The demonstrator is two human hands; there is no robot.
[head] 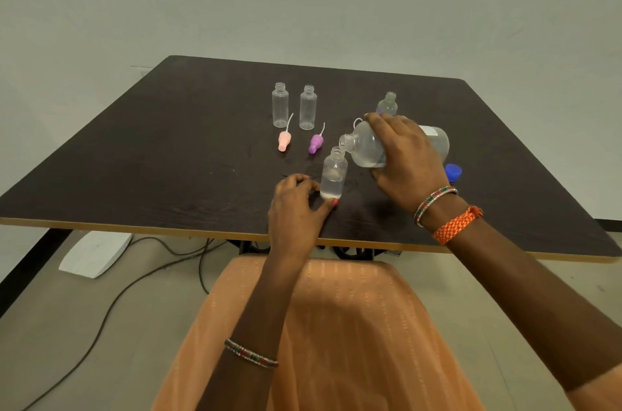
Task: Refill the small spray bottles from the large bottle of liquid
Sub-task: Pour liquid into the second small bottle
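Note:
My right hand [405, 158] grips the large clear bottle [365, 144], tipped on its side with its open mouth over the neck of a small clear bottle [334, 171]. That small bottle stands upright, partly filled with clear liquid. My left hand [294, 205] holds its base with thumb and fingers. Two empty small bottles [280, 104] [307, 107] stand open further back. A pink spray top [284, 140] and a purple spray top [315, 143] lie in front of them. Another small bottle [388, 104] stands behind my right hand, its lower part hidden.
A blue cap [453, 171] lies on the dark table [168, 158] just right of my right wrist. The table's near edge runs below my hands. Under it are cables and a white object [94, 254] on the floor.

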